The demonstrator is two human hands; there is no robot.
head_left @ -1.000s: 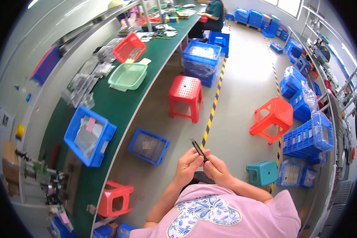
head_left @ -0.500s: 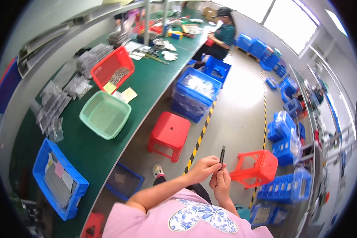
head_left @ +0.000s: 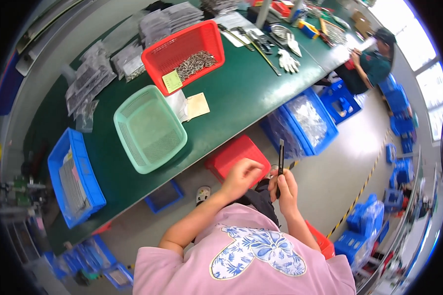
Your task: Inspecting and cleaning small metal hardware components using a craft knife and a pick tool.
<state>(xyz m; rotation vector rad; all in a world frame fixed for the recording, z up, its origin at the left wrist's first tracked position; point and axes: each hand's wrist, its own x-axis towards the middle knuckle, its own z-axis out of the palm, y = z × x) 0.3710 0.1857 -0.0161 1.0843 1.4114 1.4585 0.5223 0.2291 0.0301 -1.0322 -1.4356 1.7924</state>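
Note:
A slim black utility knife (head_left: 281, 162) stands upright with its blade tip at the top. My right hand (head_left: 286, 189) is closed around its lower part, in front of my body. Just left of it, my left hand (head_left: 242, 178) is in the air above a red stool (head_left: 238, 155), apart from the knife. Its fingers are loosely bent, with nothing visible in them. Beyond both hands, on the green workbench (head_left: 219, 123), are a light green basket (head_left: 150, 130) and a red basket (head_left: 155, 61) with small metal parts (head_left: 197, 65) and a yellow note.
A blue crate (head_left: 76, 179) with flat grey pieces is at the bench's left. Bagged parts (head_left: 91, 73) lie along the back, white gloves (head_left: 288, 61) farther right. A blue bin (head_left: 307, 120) is by the bench edge. A co-worker (head_left: 371, 64) is at the far right.
My view has swung left toward the bench. My left hand has come off the utility knife and moved away to the left, while my right hand keeps hold of it.

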